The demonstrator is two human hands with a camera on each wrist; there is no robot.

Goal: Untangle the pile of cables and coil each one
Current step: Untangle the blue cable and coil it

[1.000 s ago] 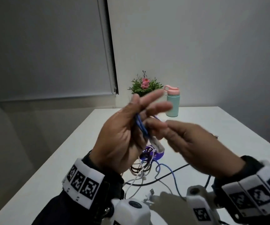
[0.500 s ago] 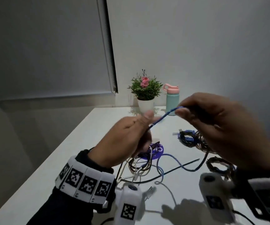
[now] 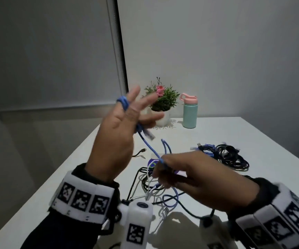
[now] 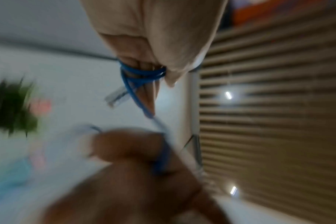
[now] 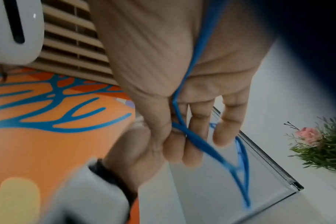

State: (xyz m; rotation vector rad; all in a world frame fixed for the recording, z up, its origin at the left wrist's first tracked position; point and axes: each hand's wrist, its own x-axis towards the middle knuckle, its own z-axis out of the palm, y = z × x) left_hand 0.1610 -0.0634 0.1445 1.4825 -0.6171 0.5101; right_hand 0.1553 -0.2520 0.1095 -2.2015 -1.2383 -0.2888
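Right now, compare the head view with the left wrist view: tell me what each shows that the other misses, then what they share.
Head view only: the tangled pile of cables on the white table, a coiled bundle to the right, and the teal bottle in focus.

Left wrist view only: slatted blinds.

Both: the blue cable looped round the left hand's fingers, its clear plug dangling, the right hand gripping the strand lower down, and the potted plant.

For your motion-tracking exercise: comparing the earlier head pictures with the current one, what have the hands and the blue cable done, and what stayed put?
The left hand has risen, fingers spread, with the blue cable now looped round them. The right hand has dropped low, pinching the cable and drawing it down taut. The coiled cables, the tangled pile, the potted plant and the water bottle have stayed put.
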